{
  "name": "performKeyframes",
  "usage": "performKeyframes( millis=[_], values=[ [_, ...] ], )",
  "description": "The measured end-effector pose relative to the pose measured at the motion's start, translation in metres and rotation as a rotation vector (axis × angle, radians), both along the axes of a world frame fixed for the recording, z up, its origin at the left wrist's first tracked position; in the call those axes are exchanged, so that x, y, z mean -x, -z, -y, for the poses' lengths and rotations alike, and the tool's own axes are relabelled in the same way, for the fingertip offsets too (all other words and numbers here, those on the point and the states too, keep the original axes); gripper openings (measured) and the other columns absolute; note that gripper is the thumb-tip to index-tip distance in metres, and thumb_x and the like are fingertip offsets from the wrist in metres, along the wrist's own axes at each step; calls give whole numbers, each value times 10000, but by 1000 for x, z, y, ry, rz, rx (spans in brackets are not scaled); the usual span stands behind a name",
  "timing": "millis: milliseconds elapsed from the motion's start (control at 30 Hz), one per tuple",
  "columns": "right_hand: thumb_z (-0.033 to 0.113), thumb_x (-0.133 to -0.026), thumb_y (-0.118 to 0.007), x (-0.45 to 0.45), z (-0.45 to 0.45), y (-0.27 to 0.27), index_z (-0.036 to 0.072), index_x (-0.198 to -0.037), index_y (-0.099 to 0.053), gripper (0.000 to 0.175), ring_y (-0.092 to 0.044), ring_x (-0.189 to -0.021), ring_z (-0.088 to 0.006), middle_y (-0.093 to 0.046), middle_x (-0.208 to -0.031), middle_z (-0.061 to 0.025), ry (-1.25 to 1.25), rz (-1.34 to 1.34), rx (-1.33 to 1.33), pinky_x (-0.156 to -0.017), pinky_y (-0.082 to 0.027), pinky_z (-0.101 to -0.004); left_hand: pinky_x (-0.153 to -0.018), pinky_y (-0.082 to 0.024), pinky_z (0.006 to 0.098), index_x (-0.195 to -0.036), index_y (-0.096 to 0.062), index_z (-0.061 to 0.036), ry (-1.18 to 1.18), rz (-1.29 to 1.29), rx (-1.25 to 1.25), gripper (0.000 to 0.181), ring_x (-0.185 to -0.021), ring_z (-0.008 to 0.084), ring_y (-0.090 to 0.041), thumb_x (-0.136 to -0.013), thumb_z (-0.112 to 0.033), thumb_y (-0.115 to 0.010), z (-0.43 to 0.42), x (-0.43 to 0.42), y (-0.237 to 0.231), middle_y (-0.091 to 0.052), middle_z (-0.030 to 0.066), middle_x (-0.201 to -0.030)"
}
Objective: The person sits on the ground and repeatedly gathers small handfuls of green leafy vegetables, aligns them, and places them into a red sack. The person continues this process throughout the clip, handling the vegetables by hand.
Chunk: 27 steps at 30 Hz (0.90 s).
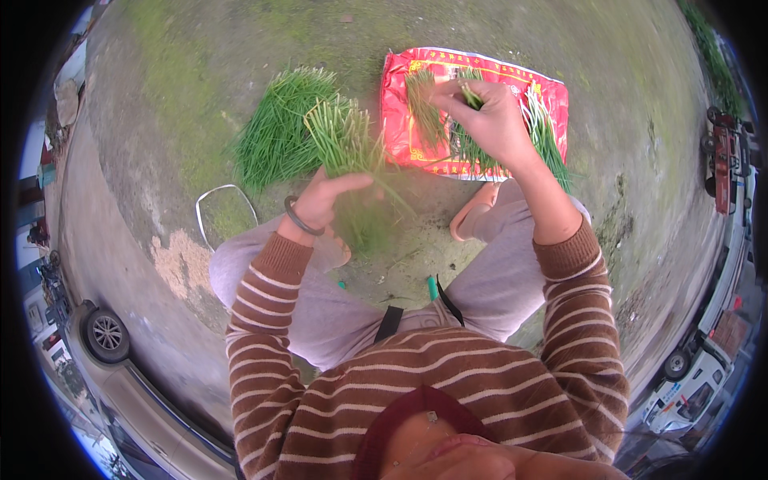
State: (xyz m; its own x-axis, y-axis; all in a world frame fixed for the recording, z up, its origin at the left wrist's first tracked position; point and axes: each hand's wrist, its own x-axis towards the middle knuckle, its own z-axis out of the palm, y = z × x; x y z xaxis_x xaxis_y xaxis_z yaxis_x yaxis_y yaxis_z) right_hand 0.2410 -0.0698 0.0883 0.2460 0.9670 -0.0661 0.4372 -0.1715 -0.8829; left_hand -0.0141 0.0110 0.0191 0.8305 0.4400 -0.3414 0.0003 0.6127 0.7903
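Observation:
My left hand [327, 195], with a bangle on its wrist, grips a thick bunch of long green stalks [345, 135], cut ends up; the lower leaves are blurred. My right hand [486, 114] is closed around a small bundle of green stalks [471, 96], above a red printed plastic sack [399, 108] spread on the ground. On the sack lie a thin, partly brownish bundle [427, 108] and a bundle with white stem ends [543, 135]. More greens lie under my right hand, partly hidden. A large heap of green leafy stalks [282, 126] rests left of the sack.
A white strap loop [227, 187] lies on the mossy concrete beside my left knee, near a patch of sawdust-like material [183, 261]. Sandalled feet stand before me. A car [150, 414] is at the lower left; a white truck [690, 390] and a red vehicle [725, 162] are at the right.

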Motion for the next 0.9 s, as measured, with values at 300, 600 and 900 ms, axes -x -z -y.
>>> performKeyframes(
  millis=[300,600,900],
  values=[
    [182,-823,-739,36,0,4,-10,-951,-681,238,-543,-690,-70,-609,-701,-18,-70,-290,43,-646,-459,-266,-667,-529,289,-1198,-534,3,-34,41,78,314,-835,198,-665,-895,-57,-591,4,-8,-2,-655,108,-960],
    [125,-854,-693,38,0,20,0,-910,-695,137,-570,-768,-42,-675,-832,6,-32,-290,-65,-703,-471,-214,-733,-498,300,-1168,-565,-25,-17,21,-43,301,-787,167,-641,-879,-71,-638,4,-14,-4,-690,96,-903],
    [174,-847,-719,55,-1,29,-19,-966,-688,229,-554,-750,-66,-670,-812,-37,14,-418,-77,-685,-469,-249,-666,-523,301,-1239,-499,-9,4,37,-41,373,-847,202,-658,-889,-56,-617,4,-15,-1,-633,97,-994]
  ],
)
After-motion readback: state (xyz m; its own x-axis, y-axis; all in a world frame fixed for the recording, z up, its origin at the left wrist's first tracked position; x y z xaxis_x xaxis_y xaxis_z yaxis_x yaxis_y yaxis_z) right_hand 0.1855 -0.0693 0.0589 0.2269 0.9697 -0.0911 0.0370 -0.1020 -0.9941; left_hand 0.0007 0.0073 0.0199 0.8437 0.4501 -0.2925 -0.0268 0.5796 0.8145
